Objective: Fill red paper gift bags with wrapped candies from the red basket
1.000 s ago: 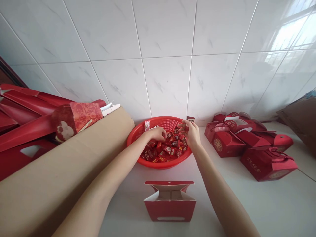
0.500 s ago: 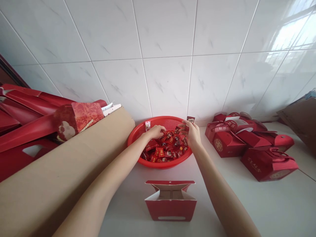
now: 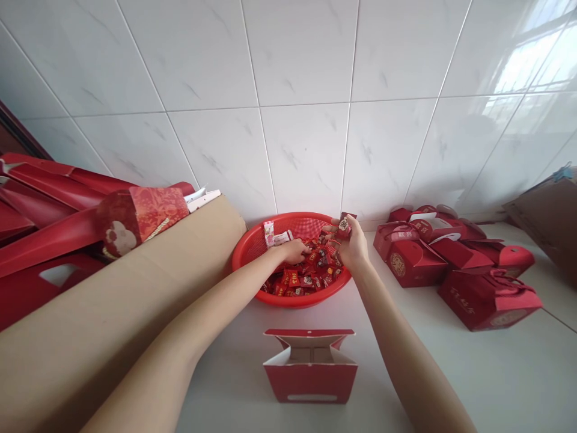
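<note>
A red plastic basket point(image 3: 246, 273) by the tiled wall holds many small red-wrapped candies point(image 3: 294, 278). My left hand point(image 3: 295, 251) reaches into it from the left, its fingers bent down among the candies; whether they grip one is hidden. Over the basket's right rim is my right hand point(image 3: 349, 240), with a dark red wrapped candy point(image 3: 345, 225) held in its curled fingers. White-and-pink packets point(image 3: 269, 233) lie at the basket's back left. In front of the basket stands a red paper box point(image 3: 311, 383) with its top open.
Several closed red gift boxes point(image 3: 412, 264) are grouped on the right of the white counter point(image 3: 387, 373). A long cardboard box point(image 3: 135, 294) runs along the left, with red folded cartons point(image 3: 58, 198) beyond it. Another brown carton point(image 3: 547, 219) is at the far right.
My left hand has moved right and deeper among the candies, uncovering a second pale packet. The candy in my right hand now sits lower, against the fingers.
</note>
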Tool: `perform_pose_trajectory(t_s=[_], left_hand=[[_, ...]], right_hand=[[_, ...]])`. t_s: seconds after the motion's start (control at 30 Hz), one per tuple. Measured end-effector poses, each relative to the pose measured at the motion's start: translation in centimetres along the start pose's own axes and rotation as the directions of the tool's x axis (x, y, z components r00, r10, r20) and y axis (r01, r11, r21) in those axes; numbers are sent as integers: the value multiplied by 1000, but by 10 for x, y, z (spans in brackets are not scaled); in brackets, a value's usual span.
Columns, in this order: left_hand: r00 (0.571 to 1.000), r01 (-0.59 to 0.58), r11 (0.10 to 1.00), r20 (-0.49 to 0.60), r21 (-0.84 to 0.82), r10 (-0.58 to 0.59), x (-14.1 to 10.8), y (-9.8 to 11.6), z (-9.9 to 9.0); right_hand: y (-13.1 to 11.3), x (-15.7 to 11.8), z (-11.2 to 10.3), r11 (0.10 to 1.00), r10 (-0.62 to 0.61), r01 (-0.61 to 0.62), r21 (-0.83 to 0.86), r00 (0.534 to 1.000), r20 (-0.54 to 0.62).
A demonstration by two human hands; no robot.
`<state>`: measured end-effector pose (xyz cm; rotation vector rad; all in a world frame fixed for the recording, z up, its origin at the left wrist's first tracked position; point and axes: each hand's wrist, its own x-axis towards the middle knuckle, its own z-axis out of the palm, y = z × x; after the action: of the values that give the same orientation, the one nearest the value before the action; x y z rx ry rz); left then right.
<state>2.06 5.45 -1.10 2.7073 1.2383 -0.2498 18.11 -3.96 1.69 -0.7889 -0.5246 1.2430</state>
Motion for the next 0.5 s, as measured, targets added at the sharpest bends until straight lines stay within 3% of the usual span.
perform_pose_trajectory(t_s=[0.23, 0.4, 0.5], left_hand=[[999, -40, 996, 32, -73, 42, -1, 1, -8], [986, 131, 941, -58, -313, -156, -10, -15, -25], [968, 230, 923, -20, -309, -248, -15, -27, -28]], right_hand=[[-1, -2, 2, 1000, 10, -10, 9, 1000, -21], [0, -1, 1, 1000, -5, 5, 1, 1000, -20], [-1, -1, 1, 1000, -9, 9, -12, 1000, -21]])
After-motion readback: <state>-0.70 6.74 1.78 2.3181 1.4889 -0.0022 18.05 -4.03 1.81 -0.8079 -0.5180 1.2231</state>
